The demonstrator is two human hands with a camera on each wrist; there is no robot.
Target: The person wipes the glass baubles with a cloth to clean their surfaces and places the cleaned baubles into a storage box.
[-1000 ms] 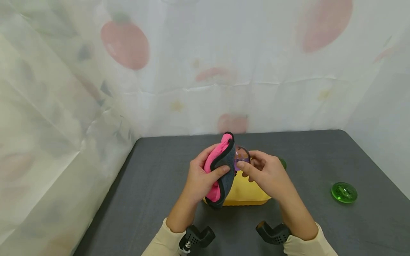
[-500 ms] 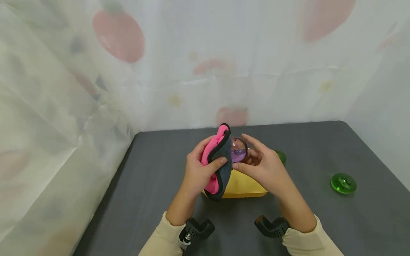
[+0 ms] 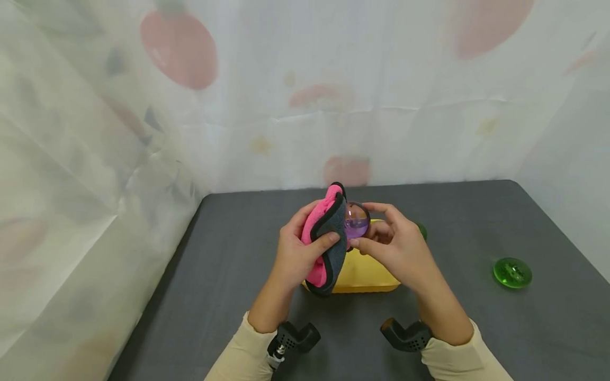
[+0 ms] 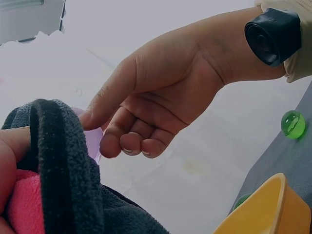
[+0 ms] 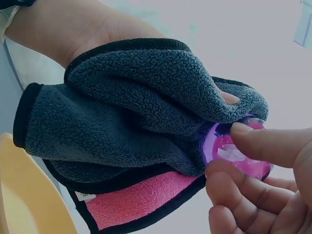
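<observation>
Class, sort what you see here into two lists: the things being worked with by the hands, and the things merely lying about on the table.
In use:
- left hand, gripping the cloth
- pink and grey cloth, pressed against the ball
- purple ball
- right hand, pinching the ball

Lying about:
- yellow tub, under the hands
- green disc, right on the grey table
- second green piece, mostly hidden

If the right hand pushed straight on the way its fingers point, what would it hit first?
The right hand already pinches the purple ball; straight on leftward it would likely press that ball into the grey and pink cloth gripped by the left hand.
</observation>
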